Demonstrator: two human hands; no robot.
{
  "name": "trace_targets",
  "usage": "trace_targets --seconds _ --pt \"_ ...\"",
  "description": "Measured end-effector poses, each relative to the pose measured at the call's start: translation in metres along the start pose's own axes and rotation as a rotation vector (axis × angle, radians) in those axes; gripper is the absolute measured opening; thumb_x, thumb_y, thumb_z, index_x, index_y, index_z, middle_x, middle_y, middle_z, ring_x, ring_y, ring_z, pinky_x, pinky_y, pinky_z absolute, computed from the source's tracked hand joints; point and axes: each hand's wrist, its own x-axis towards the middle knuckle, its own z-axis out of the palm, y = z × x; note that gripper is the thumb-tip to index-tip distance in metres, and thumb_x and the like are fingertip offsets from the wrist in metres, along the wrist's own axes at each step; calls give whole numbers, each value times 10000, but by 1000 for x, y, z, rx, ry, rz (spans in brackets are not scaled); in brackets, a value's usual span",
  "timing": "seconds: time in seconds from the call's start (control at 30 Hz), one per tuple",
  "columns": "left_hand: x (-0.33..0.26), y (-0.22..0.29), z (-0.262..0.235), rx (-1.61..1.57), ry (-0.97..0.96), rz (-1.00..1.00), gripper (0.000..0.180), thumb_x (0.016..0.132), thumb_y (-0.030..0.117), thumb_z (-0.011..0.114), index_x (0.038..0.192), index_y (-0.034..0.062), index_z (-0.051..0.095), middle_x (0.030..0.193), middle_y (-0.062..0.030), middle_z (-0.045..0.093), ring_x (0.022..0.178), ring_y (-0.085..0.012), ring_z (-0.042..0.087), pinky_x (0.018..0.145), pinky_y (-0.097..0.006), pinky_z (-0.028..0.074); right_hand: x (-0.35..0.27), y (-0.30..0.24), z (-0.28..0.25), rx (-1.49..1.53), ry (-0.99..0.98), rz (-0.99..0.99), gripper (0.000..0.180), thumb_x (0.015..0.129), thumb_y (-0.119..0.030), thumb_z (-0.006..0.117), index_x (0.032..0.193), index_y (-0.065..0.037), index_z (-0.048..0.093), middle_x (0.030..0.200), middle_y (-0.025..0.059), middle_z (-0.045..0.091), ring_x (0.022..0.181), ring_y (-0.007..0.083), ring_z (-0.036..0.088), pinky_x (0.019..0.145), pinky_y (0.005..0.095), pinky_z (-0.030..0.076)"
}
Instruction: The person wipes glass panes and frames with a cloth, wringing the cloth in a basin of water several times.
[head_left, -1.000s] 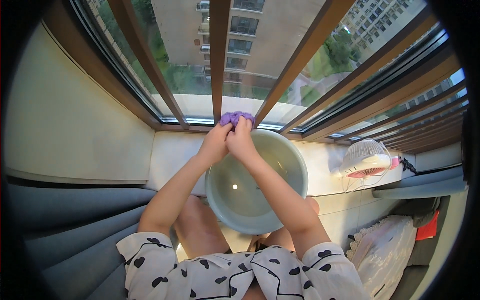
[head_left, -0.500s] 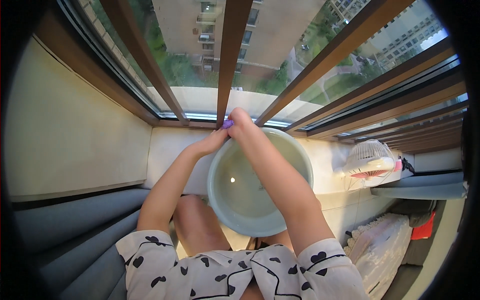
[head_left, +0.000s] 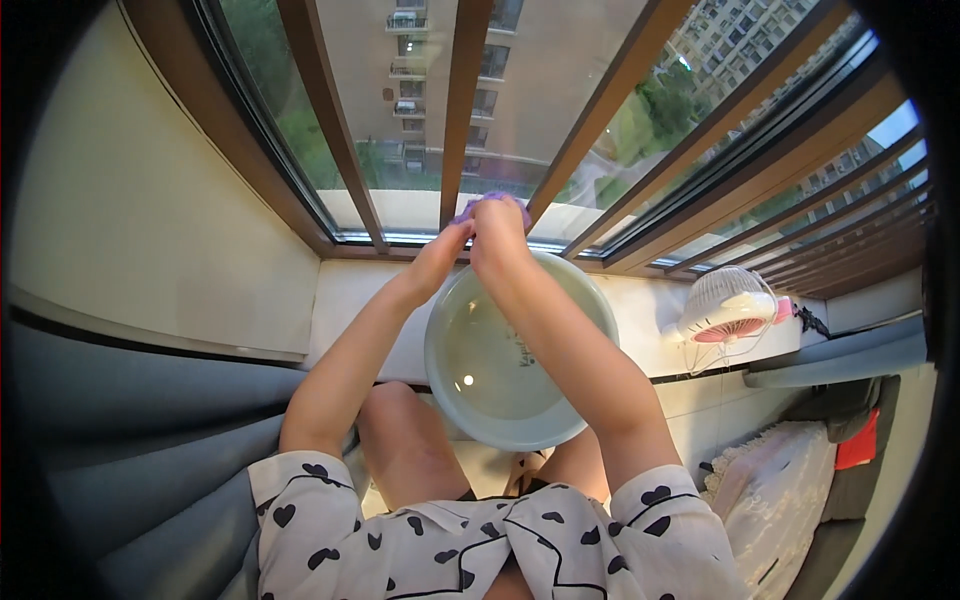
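Both my hands are together at the foot of the window bars, above the far rim of a pale blue-green basin [head_left: 440, 400] of water. A bunched purple cloth [head_left: 521, 208] is in them. My right hand [head_left: 497, 228] closes around the cloth, and its purple edges show on both sides. My left hand [head_left: 441, 252] presses in from the left, its fingertips at the cloth and partly hidden. The cloth is in front of a brown vertical bar [head_left: 463, 120]. Clear water fills part of the basin, with a dark print on its bottom.
The basin stands on a white window ledge [head_left: 360, 310] and overhangs its near edge. On the ledge to the right is a small white and pink fan [head_left: 735, 310]. Blue-grey curtains [head_left: 170, 400] hang at the left. A lace-covered piece [head_left: 775, 500] lies at lower right.
My hands have moved up and slightly right with the purple cloth, and more of it shows around my right hand. The whole view has shifted a little.
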Motion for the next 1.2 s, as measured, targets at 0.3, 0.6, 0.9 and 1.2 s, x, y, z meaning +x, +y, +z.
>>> trace_targets --seconds 0.3,0.6,0.9,1.2 --pt "-10 74 59 -134 -20 146 436 997 260 289 1291 5 488 1301 -77 509 1189 -164 474 1034 -321 339 -91 -54 -17 -138 -121 -769 416 797 5 454 1209 29 396 1154 185 382 1099 339 383 959 385 321" --pt "6 54 44 8 53 96 423 991 247 303 1269 6 510 1267 -87 528 1132 -170 521 981 -311 394 -84 -36 -37 -141 -221 -644 334 829 -23 456 1162 -26 440 1143 94 407 1022 207 448 909 308 382" --pt "-1 99 147 724 396 839 395 928 19 484 1323 44 482 1339 -132 462 1128 -201 529 943 -300 417 -114 -89 -89 -276 32 -1333 466 839 24 440 1298 78 379 1281 239 446 1163 381 448 967 429 367" --pt "44 142 160 791 540 1070 419 897 -18 546 1310 47 514 1309 -142 522 1189 -244 515 983 -323 400 -99 -171 -74 -69 -138 -1333 335 889 3 433 1216 35 500 1113 208 559 1011 399 548 888 398 436"
